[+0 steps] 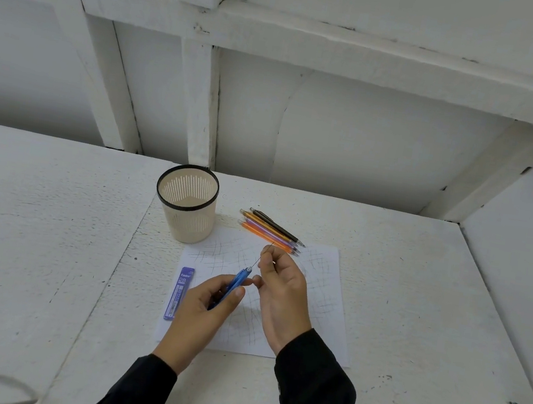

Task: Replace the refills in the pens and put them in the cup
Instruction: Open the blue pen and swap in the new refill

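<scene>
Right fingers (270, 255) pinch refill (255, 263); left fingers (213, 284) grip pen (237, 279).

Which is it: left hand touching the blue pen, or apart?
Touching. Head view shows the left hand gripping the blue pen, fingers curled round it.

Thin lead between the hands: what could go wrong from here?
1. The thin dark lead, pinched by the right hand at the end of the blue plastic pencil in the left hand, could snap if angled off the tip.
2. Dropped, it may be hard to spot on the scribbled white paper sheet.
</scene>
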A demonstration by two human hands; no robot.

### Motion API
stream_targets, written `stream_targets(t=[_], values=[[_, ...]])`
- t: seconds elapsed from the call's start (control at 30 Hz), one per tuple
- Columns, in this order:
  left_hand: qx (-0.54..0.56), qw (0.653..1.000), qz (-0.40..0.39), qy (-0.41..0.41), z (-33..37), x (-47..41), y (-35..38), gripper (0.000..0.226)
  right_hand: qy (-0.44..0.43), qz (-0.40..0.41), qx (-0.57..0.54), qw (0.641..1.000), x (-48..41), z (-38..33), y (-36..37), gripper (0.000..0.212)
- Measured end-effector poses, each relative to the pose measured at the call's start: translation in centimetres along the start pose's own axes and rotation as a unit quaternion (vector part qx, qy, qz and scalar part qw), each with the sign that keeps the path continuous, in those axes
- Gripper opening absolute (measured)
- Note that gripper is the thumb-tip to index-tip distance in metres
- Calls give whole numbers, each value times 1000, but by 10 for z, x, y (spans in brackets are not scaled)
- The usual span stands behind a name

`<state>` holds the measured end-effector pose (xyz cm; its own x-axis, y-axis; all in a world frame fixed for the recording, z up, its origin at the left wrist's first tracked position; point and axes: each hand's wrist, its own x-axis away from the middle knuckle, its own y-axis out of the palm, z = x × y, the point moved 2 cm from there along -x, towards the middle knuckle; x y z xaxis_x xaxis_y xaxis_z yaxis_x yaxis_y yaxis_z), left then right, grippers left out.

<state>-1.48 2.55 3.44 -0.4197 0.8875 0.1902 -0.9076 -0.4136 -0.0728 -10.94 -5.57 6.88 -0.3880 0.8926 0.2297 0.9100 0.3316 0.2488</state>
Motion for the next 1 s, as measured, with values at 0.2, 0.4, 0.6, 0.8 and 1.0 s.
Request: stream_targets(t=[0.2,0.4,0.6,0.8,1.0], values=[[14,1000,-2,-2,-1,1,0,27,-14,3,31,999,-1,-1,0,12],[15,1000,2,-1,0,1,1,21,-8,-11,40,999,-1,-2,0,12],[42,999,0,1,6,2,2,23,-17,-17,88,996,1,1,1,10],[57,998,32,5,7,3,-3,29,-15,-37,86,995,4,2,0,13],[41,995,80,32,5,1,-12,22,-19,13,420,907,-5,31,-5,15]])
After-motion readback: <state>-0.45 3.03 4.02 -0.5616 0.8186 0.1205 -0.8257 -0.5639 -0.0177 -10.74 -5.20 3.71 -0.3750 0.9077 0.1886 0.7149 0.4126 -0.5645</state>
